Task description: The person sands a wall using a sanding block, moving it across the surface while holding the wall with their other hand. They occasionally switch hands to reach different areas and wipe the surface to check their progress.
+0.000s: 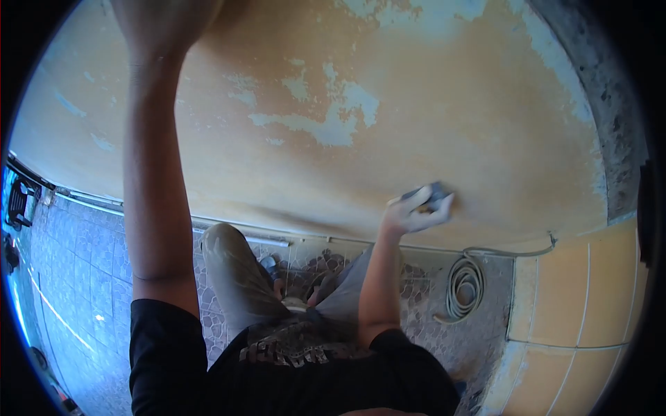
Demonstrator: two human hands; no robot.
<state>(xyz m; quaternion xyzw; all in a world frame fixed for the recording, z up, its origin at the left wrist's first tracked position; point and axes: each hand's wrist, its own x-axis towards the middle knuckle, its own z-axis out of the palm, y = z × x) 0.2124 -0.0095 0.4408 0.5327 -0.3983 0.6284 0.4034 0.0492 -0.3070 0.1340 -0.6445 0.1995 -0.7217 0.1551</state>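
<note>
My right hand (420,211), its fingers pale with dust, is wrapped round a small dark grey piece of sandpaper (437,196). I hold it against the lower part of a tan wall (444,125), right of the middle; its exact shape is partly covered by my fingers. Bluish-white patches (340,114) show on the wall where the tan coat is absent. High on the left, my left hand (166,24) is raised at the wall. The frame's upper edge cuts off its fingers, so their position is hidden.
A coiled grey hose (465,290) lies on the patterned tile floor (87,256), its end running up to the wall. Orange tiles (565,295) stand at the right. My bent knees (232,267) are close to the wall. A dark chair (21,202) is at far left.
</note>
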